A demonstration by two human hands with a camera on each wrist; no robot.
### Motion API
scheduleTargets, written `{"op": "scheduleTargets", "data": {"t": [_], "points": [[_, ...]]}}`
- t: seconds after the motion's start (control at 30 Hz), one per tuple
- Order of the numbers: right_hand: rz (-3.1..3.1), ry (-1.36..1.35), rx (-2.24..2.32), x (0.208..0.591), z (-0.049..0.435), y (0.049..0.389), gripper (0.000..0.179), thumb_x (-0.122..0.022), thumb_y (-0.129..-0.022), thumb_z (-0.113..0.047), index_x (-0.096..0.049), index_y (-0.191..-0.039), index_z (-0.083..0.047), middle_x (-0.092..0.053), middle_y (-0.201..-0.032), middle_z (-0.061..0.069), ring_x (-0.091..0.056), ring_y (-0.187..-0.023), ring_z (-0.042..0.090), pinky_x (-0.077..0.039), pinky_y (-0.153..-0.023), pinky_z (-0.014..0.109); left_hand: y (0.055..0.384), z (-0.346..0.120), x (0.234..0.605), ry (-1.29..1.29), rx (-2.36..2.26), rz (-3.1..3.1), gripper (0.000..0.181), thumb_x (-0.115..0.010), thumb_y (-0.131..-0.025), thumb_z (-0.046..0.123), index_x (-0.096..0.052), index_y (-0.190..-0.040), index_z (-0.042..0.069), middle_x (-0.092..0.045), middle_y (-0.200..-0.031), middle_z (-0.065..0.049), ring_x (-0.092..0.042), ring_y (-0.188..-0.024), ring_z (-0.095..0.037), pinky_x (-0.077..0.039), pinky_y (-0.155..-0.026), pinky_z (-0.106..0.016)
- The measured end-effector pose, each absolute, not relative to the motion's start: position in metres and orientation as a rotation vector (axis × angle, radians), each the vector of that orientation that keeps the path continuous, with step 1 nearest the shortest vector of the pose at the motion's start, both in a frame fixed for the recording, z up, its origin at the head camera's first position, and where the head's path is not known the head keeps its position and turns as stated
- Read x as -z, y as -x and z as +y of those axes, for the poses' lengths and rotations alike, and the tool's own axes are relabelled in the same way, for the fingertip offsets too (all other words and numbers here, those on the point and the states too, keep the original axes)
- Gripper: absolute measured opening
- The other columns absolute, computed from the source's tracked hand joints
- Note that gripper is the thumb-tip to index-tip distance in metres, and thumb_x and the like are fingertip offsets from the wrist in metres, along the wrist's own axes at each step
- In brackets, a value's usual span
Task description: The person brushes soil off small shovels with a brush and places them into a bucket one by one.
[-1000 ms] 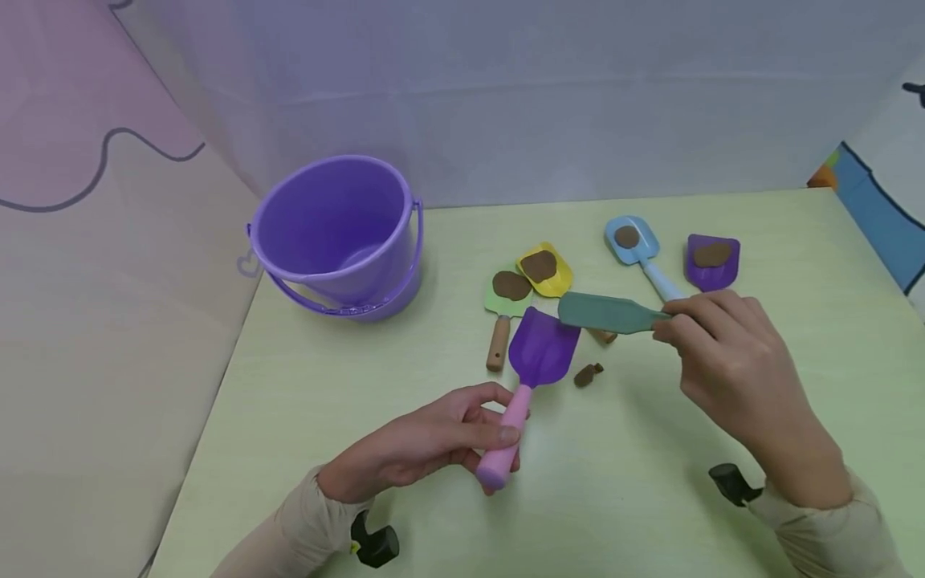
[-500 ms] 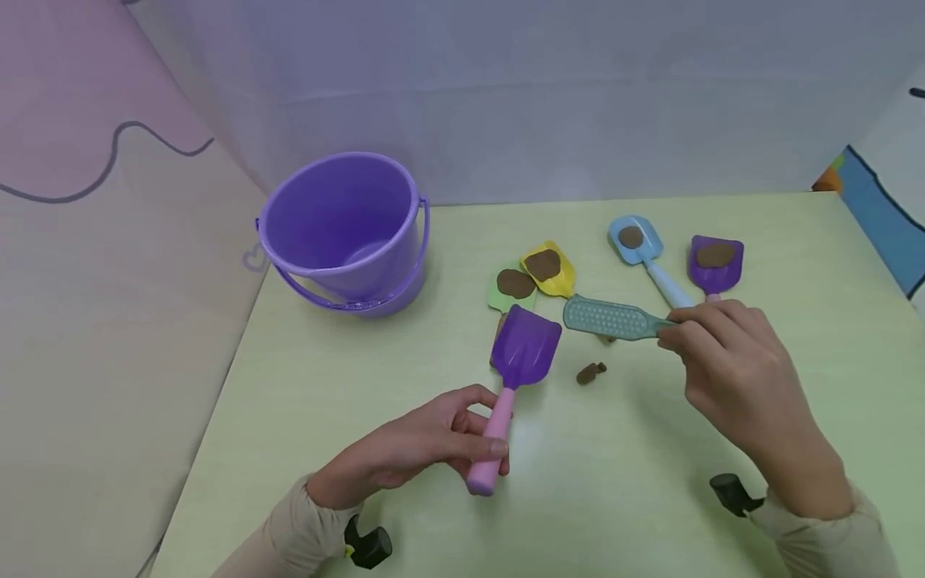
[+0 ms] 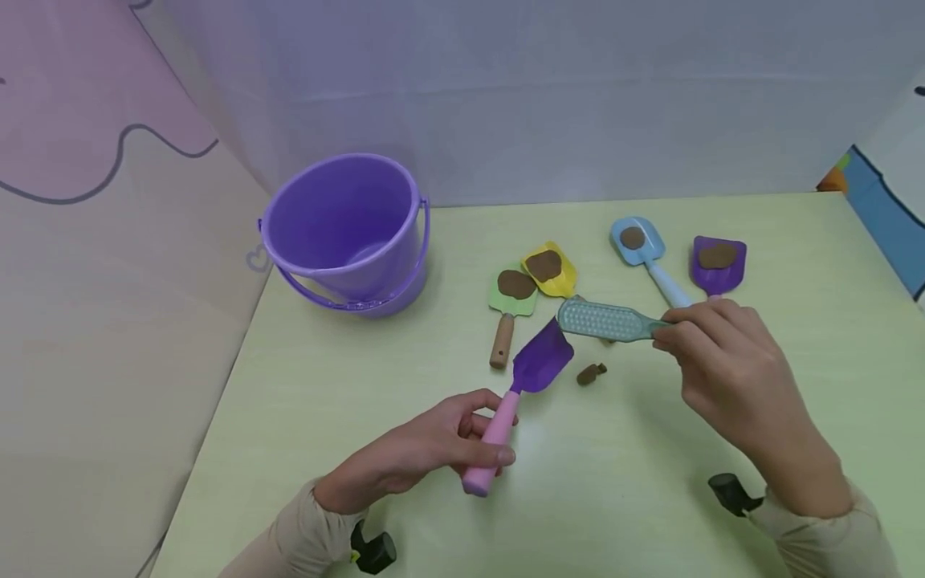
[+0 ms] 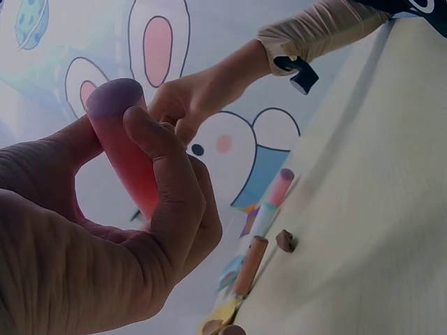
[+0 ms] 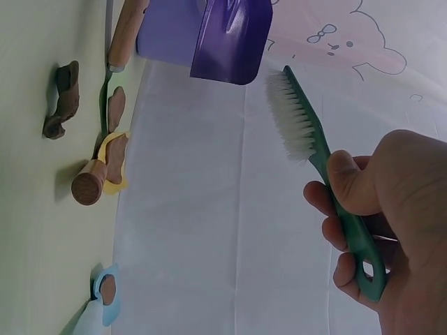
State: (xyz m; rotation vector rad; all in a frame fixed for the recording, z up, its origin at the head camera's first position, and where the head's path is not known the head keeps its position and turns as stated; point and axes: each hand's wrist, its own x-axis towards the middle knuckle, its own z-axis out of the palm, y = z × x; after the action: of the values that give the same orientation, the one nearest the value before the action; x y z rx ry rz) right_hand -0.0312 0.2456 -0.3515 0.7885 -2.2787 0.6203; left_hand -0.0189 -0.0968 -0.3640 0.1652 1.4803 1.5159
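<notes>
My left hand [image 3: 426,449] grips the pink handle [image 4: 126,153] of a purple toy shovel [image 3: 542,359], held above the table with its blade tilted on edge. My right hand [image 3: 715,361] holds a green brush [image 3: 603,319] by its handle; its white bristles [image 5: 292,120] sit just beside the purple blade [image 5: 232,38]. A small brown clay lump [image 3: 590,372] lies on the table below them.
A purple bucket [image 3: 340,233] stands at the back left of the pale green table [image 3: 650,449]. Green [image 3: 511,293], yellow [image 3: 549,269], blue [image 3: 636,241] and purple [image 3: 717,263] toy shovels lie behind, each carrying brown clay. A wall closes the back.
My left hand has rolled the purple shovel so its blade stands on edge and brought it up against the brush. The brush has turned bristle-side towards the camera.
</notes>
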Motion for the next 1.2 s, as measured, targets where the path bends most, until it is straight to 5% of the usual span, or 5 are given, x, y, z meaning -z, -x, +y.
{"op": "scheduleTargets", "data": {"t": [0.23, 0.5, 0.7, 1.2], "points": [[-2.286, -0.788, -0.612, 0.352, 0.242, 0.033, 0.045, -0.046, -0.110, -0.029, -0.072, -0.089, 0.001, -0.075, -0.091, 0.016, -0.063, -0.089, 0.033, -0.039, -0.079, 0.036, 0.017, -0.092, 0.366, -0.148, -1.496, 1.534, 0.043, -0.076, -0.091, 0.012, -0.046, -0.121, 0.004, -0.072, -0.085, 0.000, -0.066, -0.072, -0.009, -0.049, -0.062, -0.023], [-2.302, -0.838, -0.618, 0.349, 0.237, 0.036, 0.023, -0.058, -0.101, -0.015, -0.071, -0.091, 0.002, -0.076, -0.095, 0.017, -0.065, -0.093, 0.034, -0.042, -0.084, 0.037, 0.018, -0.085, 0.366, -0.145, -1.465, 1.582, 0.050, -0.081, -0.089, 0.012, -0.049, -0.127, 0.007, -0.070, -0.083, -0.004, -0.066, -0.069, -0.012, -0.053, -0.064, -0.025], [-2.282, -0.885, -0.592, 0.347, 0.230, 0.039, 0.046, -0.044, -0.113, -0.030, -0.071, -0.089, -0.001, -0.075, -0.091, 0.013, -0.064, -0.089, 0.031, -0.041, -0.082, 0.034, 0.013, -0.078, 0.367, -0.210, -1.375, 1.756, 0.056, -0.086, -0.086, 0.022, -0.049, -0.127, 0.016, -0.072, -0.090, -0.002, -0.069, -0.068, -0.014, -0.054, -0.063, -0.027], [-2.269, -0.963, -0.616, 0.352, 0.223, 0.033, 0.045, -0.044, -0.113, -0.031, -0.072, -0.089, -0.006, -0.074, -0.090, 0.005, -0.066, -0.088, 0.023, -0.045, -0.081, 0.030, 0.012, -0.069, 0.365, -0.309, -1.130, 2.205, 0.053, -0.083, -0.087, 0.038, -0.051, -0.125, 0.020, -0.069, -0.090, 0.007, -0.068, -0.063, -0.011, -0.055, -0.059, -0.028]]}}
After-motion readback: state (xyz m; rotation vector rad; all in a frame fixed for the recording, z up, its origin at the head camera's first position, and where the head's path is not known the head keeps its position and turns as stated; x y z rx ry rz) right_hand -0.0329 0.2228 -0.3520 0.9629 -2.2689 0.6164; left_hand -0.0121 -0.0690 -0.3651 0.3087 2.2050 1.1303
